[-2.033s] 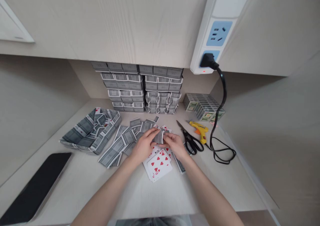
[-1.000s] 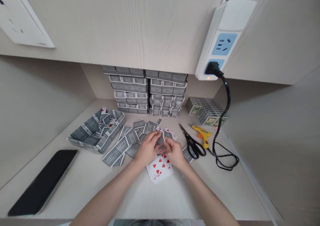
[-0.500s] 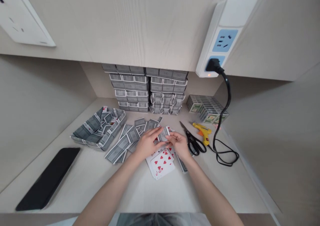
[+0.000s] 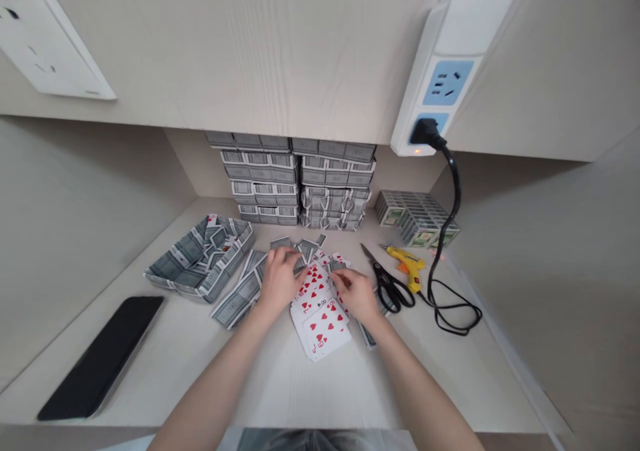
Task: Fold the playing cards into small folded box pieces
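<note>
My left hand (image 4: 280, 279) hovers over the left part of a heap of folded grey-backed playing cards (image 4: 240, 298), thumb and forefinger apart. My right hand (image 4: 357, 294) is pinched, with a small grey-backed playing card (image 4: 337, 265) showing at its fingertips. Between the hands lies a loose pile of face-up playing cards (image 4: 325, 331), mostly hearts, with a ten-like heart card (image 4: 314, 281) on its far side. More red-faced cards lie beyond the right fingertips. Part of another grey-backed card (image 4: 367, 336) lies below the right hand.
Left stands a tray built from folded cards (image 4: 200, 289), with a black phone-like slab (image 4: 100, 358) nearer me. Stacked card-built boxes (image 4: 260, 171) line the back. At right lie black scissors (image 4: 390, 288), a yellow glue gun (image 4: 409, 264) and its black cord (image 4: 457, 191), plus patterned blocks (image 4: 420, 214).
My hands have moved apart from the folded card they held together. The left hand has shifted left, uncovering the heart card between them. The right hand has stayed nearly in place.
</note>
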{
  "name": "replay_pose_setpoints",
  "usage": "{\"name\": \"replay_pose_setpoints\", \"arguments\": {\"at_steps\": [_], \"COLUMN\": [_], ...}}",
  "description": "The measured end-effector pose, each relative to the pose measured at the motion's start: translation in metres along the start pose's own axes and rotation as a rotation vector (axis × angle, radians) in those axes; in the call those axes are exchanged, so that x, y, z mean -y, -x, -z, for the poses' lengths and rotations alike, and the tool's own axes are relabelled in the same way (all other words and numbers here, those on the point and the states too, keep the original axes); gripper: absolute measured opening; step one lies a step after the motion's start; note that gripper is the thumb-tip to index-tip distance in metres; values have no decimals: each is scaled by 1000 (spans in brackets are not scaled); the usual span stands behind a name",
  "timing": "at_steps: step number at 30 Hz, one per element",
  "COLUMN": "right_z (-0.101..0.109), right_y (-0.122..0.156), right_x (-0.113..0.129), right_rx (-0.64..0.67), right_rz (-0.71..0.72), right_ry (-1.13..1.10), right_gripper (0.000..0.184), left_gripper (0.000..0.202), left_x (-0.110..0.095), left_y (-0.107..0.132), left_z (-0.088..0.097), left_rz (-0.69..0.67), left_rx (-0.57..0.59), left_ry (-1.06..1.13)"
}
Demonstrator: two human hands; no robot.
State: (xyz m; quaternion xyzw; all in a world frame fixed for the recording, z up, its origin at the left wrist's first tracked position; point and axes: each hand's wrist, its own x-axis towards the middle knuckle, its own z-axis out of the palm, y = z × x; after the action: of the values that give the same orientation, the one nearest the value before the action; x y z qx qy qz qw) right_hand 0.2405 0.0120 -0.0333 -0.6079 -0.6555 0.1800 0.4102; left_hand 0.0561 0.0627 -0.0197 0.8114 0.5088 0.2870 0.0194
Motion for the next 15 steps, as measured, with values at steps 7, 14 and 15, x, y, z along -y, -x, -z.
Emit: {"name": "replay_pose_setpoints", "arguments": {"at_steps": [7,14,15], "right_z": [1,-2,-3], "right_y": [0,0,-1], "right_x": [0,0,-1], "right_rx": [-1,0,-6], "right_rz": [-7,-63,-99], "right_ry": [48,-53,-133], "right_gripper": [21,21,22], "left_gripper": [56,50,50], "left_x": [-17,-17,-17], "left_y": [6,6,5], "left_z": [5,3,3], "left_rz": [-32,-47,-59], "left_rx": [236,206,187], "left_ry": [-23,-32,-24]}}
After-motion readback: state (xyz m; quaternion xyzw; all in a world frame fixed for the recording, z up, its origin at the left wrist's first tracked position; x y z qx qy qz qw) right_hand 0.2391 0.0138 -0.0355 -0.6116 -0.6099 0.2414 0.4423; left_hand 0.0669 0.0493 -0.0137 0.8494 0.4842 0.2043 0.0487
